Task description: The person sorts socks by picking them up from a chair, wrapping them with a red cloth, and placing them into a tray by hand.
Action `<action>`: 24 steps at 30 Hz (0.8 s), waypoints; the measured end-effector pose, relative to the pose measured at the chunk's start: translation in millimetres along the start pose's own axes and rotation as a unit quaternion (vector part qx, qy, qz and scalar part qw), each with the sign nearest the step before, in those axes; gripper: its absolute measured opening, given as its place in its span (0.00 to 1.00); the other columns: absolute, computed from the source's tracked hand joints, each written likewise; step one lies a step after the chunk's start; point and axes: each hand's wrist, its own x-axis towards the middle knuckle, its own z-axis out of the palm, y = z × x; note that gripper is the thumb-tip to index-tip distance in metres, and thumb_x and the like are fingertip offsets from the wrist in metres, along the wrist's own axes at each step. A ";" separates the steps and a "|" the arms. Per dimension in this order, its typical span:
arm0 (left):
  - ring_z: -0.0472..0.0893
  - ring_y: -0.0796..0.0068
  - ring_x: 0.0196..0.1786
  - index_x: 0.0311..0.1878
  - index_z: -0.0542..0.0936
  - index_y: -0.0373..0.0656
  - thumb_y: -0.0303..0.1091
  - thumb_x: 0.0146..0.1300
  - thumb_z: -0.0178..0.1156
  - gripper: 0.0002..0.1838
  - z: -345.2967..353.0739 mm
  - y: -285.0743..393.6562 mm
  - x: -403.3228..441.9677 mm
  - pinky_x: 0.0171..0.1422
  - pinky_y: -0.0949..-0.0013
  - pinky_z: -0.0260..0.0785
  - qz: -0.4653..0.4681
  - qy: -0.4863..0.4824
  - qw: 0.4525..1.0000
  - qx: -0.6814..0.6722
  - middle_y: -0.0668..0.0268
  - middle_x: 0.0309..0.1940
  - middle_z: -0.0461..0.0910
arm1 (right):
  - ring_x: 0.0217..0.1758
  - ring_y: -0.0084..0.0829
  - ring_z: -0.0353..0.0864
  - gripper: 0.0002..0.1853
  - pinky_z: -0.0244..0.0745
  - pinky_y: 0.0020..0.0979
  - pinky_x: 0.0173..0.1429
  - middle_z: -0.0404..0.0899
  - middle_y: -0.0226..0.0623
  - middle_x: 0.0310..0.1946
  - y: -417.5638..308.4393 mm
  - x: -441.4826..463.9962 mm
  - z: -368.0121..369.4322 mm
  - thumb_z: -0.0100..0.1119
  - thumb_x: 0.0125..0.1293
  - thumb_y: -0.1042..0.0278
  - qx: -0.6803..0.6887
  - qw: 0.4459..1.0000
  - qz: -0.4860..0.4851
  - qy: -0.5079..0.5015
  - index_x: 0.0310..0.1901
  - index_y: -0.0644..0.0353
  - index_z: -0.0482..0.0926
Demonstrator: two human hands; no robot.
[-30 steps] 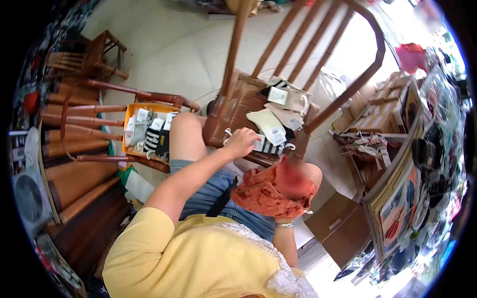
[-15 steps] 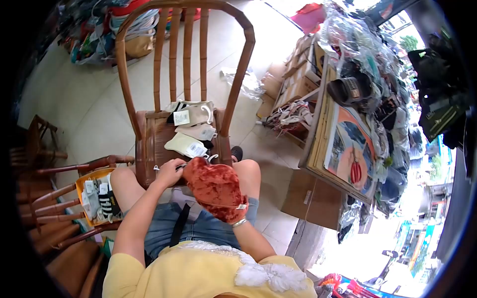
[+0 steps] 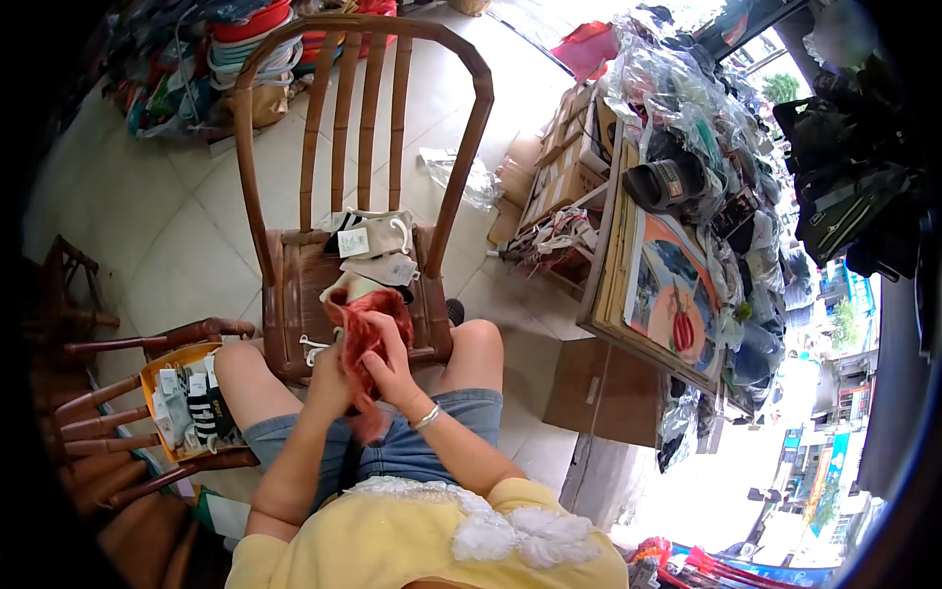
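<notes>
Over the front of a brown wooden chair (image 3: pixel 294 265), both my hands grip a crumpled red velvet cloth piece (image 3: pixel 361 339); its exact kind is unclear. My left hand (image 3: pixel 332 373) is closed on its left side, with fingers partly hidden. My right hand (image 3: pixel 394 368), with a bracelet at the wrist, is closed round its right side. Beyond the cloth, beige socks (image 3: pixel 388 236) with a white label lie on the seat, and paler socks (image 3: pixel 385 268) lie nearer. A cream sock is partly covered by the cloth. White plastic hooks (image 3: pixel 312 349) lie beside my left hand.
At left, an orange-yellow basket (image 3: pixel 157 407) holds packaged socks on another wooden chair. To the right stands a table (image 3: pixel 608 285) heaped with plastic-wrapped goods and a sandal (image 3: pixel 667 184), with a cardboard box (image 3: pixel 599 393) below. Stacked tubs (image 3: pixel 250 49) stand at the back left.
The velvet piece was spread wide over my right hand; now it is bunched up between both hands. It has moved left, and my right hand now shows on its outside.
</notes>
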 end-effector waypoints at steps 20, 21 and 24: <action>0.76 0.60 0.54 0.55 0.71 0.34 0.26 0.54 0.58 0.23 0.6 13.8 -18.6 0.60 0.63 0.65 0.049 -0.052 0.996 0.060 0.52 0.48 0.76 | 0.38 0.24 0.73 0.15 0.70 0.26 0.45 0.78 0.40 0.34 7.7 16.4 -0.8 0.53 0.68 0.62 0.121 0.951 0.279 0.061 0.46 0.68 0.73; 0.76 0.59 0.54 0.53 0.72 0.34 0.26 0.54 0.58 0.21 0.7 12.0 -19.3 0.59 0.63 0.66 -0.011 -0.042 0.999 0.017 0.51 0.47 0.77 | 0.38 0.25 0.73 0.16 0.70 0.26 0.45 0.78 0.40 0.35 26.3 11.4 -1.5 0.53 0.68 0.62 0.185 0.929 0.309 0.084 0.49 0.68 0.73; 0.76 0.59 0.53 0.51 0.73 0.35 0.27 0.55 0.57 0.19 -2.0 -7.3 -20.3 0.56 0.64 0.67 -0.080 -0.017 0.994 -0.074 0.51 0.46 0.77 | 0.46 0.31 0.74 0.24 0.69 0.29 0.54 0.76 0.44 0.44 41.1 -10.9 15.4 0.56 0.65 0.63 0.075 0.964 0.239 0.083 0.59 0.67 0.65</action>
